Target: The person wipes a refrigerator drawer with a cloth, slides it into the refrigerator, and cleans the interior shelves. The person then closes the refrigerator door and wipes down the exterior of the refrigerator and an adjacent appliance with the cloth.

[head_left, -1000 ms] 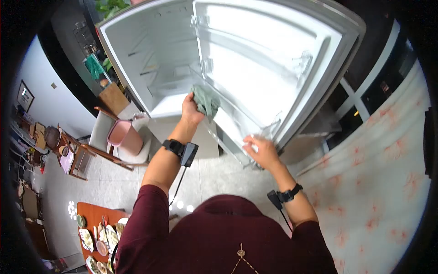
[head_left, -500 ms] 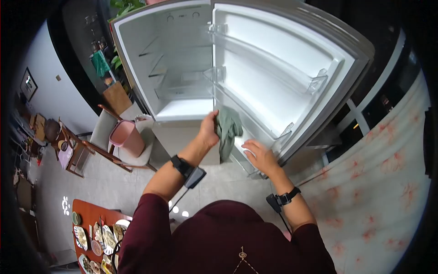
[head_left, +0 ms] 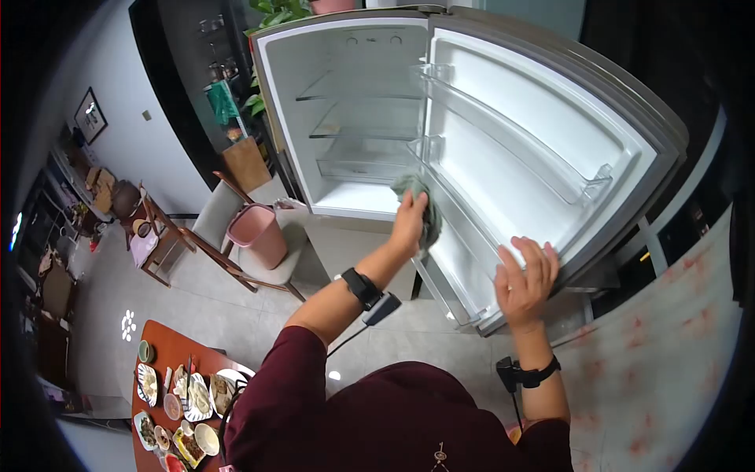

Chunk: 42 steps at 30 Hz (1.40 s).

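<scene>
My left hand (head_left: 409,223) is closed on a grey-green cloth (head_left: 432,224), which hangs bunched at the inner edge of the fridge door (head_left: 503,134). Part of the cloth lies beyond my fingers, near the hinge-side end of the door's shelves. My right hand (head_left: 525,279) has its fingers extended, holding nothing, in front of the door's lower outer corner; whether it touches the door I cannot tell. The fridge compartment (head_left: 358,197) stands open, with glass shelves (head_left: 362,97) and a clear drawer (head_left: 362,169) inside. A clear door shelf (head_left: 464,216) runs between my hands.
A pink bin (head_left: 258,236) stands on a chair (head_left: 295,248) left of the fridge. At lower left, a red-brown table (head_left: 161,334) carries several dishes of food. A floral curtain (head_left: 653,346) hangs at the right, and a potted plant (head_left: 279,12) sits on top of the fridge.
The view has turned, so the fridge sits further right. My left hand has moved up over the cloth along the door's inner edge. My right hand has risen and its fingers now point upward.
</scene>
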Available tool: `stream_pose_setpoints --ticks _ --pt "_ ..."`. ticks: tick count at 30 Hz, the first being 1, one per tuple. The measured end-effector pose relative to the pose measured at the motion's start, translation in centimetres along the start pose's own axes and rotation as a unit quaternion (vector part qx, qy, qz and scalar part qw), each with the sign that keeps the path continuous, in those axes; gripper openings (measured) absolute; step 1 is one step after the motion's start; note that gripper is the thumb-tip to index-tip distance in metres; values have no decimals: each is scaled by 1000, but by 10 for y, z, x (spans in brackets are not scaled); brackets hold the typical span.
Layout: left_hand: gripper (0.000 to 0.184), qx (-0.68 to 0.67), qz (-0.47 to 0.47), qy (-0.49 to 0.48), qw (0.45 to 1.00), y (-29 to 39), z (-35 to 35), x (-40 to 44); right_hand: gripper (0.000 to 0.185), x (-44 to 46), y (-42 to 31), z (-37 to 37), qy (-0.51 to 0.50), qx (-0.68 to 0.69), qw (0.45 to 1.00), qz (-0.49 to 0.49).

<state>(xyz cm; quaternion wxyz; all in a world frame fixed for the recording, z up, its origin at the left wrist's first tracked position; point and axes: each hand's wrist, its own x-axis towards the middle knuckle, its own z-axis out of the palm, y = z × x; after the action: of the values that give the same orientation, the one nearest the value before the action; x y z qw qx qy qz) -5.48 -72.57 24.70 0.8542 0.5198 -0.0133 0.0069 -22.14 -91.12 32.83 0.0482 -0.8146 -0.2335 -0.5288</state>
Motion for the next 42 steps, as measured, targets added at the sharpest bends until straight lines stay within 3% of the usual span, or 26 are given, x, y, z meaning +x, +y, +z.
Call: stream_pose_setpoints --ticks 4,5,9,11,13,20,22,26,31,37,42 --pt "30 63 36 -62 995 0 7 -29 14 -15 18 19 -64 48 995 58" --pt "30 114 116 -34 986 -9 10 -31 14 -17 18 22 -64 49 995 58" --pt "34 121 142 -54 981 9 24 -39 10 -18 18 26 -9 33 998 59" --pt "37 34 141 -37 989 14 31 -26 10 -17 19 27 5 30 998 56" --pt "38 36 168 -19 985 17 33 -6 10 -17 19 27 7 19 998 55" --pt "41 77 162 21 984 25 19 41 8 -17 16 30 35 18 997 62" --pt "44 -71 73 10 995 31 18 39 8 -18 14 30 38 17 997 64" --pt "41 -101 0 36 994 31 20 23 7 -18 15 32 45 11 997 59" --pt "39 109 88 -30 990 -13 11 -2 6 -23 19 35 49 11 997 57" --pt "35 94 74 -65 991 -14 8 -26 7 -22 21 36 58 9 997 55" --pt "40 51 79 -11 995 1 17 5 8 -23 19 35 59 7 997 55"
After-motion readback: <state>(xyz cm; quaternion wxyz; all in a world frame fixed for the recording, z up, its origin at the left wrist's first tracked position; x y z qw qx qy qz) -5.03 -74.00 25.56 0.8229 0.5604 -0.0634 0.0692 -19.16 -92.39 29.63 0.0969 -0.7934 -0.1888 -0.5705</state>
